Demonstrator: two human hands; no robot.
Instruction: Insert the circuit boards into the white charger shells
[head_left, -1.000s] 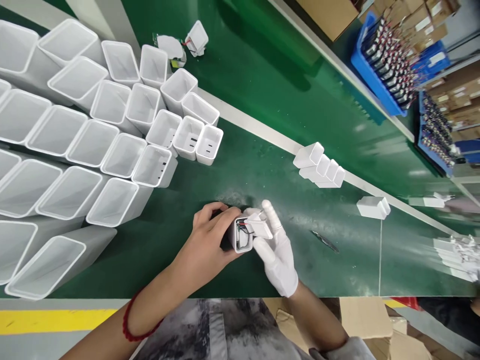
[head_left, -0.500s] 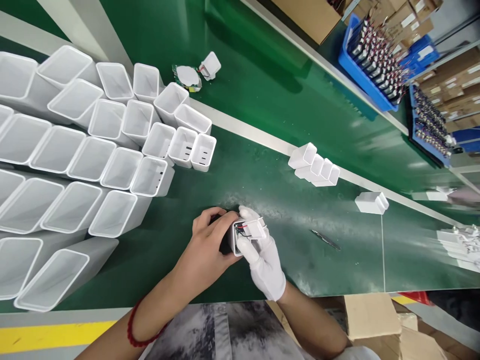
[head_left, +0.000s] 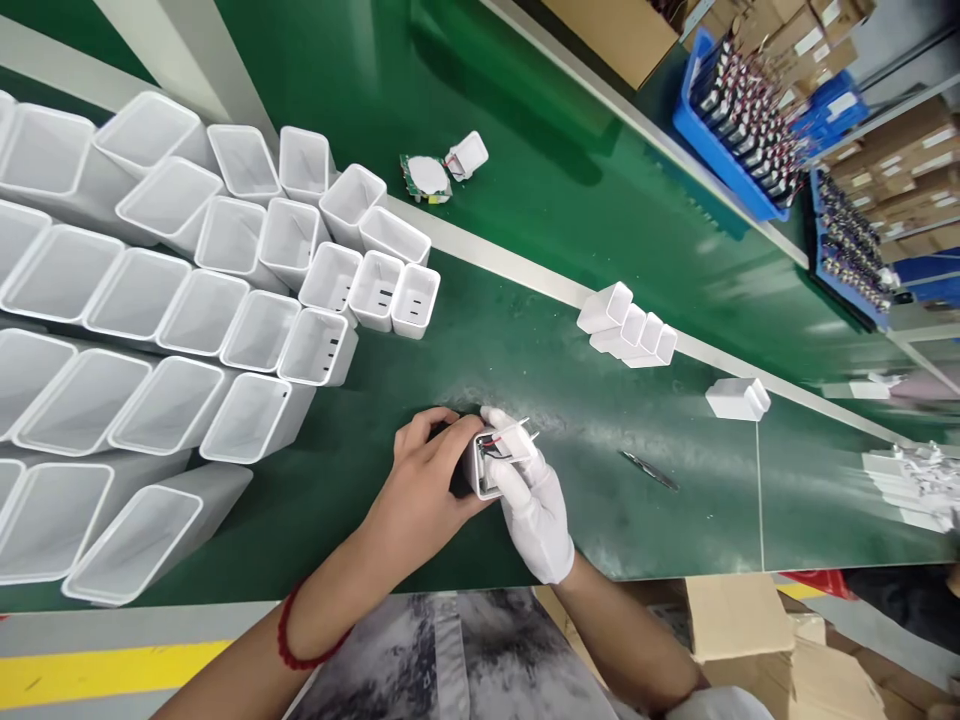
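Note:
A small open white plastic casing [head_left: 489, 490] is wrapped by the bare fingers of my left hand [head_left: 427, 475], its open end facing right. Dark parts and red and black wires show inside it. My right hand [head_left: 538, 525], in a white glove, holds a white plug cap [head_left: 516, 442] with two metal prongs at the casing's mouth. The wires run between cap and casing. My right thumb presses at the opening and hides part of the inside.
Many open white casings [head_left: 259, 330] stand in rows at left. Beyond the pale rail lies a circuit board [head_left: 427, 178] wired to a white cap [head_left: 468, 155]. To the right are several small casings [head_left: 626, 325], tweezers [head_left: 649, 470], a closed adapter [head_left: 739, 400] and a blue bin [head_left: 731, 130].
The plug cap has tilted a little at the casing's mouth, both hands still holding on. Beyond the rail, the circuit board and its cap have shifted right. The view has moved slightly.

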